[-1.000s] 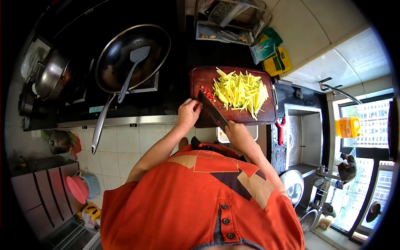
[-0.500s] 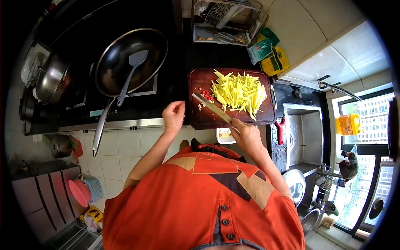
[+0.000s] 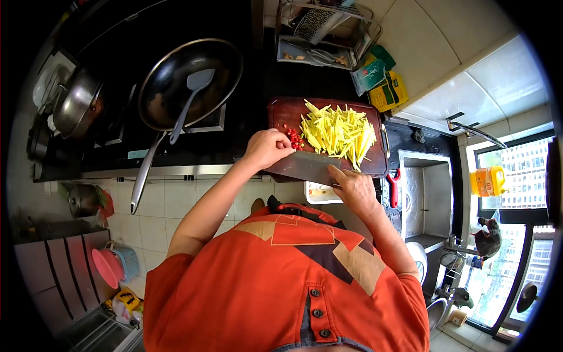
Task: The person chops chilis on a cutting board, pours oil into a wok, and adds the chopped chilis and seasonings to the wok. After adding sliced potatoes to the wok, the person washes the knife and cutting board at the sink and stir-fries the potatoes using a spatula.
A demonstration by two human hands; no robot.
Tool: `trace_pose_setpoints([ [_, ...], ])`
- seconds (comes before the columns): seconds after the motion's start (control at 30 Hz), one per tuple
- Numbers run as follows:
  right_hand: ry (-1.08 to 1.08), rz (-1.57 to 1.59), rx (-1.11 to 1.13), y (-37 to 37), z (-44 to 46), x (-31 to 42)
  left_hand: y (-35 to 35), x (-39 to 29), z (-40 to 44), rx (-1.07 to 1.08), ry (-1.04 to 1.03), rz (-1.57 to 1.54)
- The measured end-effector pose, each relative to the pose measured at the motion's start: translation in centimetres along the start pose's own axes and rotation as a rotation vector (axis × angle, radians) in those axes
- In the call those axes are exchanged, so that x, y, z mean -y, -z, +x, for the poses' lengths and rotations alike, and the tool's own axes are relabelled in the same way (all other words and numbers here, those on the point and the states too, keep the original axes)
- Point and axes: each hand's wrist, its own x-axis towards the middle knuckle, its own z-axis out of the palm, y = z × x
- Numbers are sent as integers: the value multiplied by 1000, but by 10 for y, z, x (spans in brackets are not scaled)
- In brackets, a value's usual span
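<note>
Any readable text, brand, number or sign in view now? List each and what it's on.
None legible.
Yellow packet by the wall: dark print, too small.
Teal packet beside it: pale print, blurred.
Yellow jug at the window: label marks, too blurred.
Yellow bag at lower left: black marks, unreadable.

Yellow strips (image 3: 340,132) lie heaped beside red bits (image 3: 295,139) on board (image 3: 282,110)
</note>
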Motion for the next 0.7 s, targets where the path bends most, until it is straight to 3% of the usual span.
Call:
trace_pose_setpoints([
  [0.2, -11, 24, -12, 4, -2, -2, -20, 23, 28, 92, 124, 64],
  [0.43, -67, 174, -71, 1, -11, -11, -23, 55, 30, -306, 197, -286],
  [0.5, -123, 337, -218, -5, -16, -18, -25, 64, 28, -362, 208, -375],
  [0.7, -338, 598, -217, 3, -18, -24, -43, 38, 15, -431, 227, -606],
])
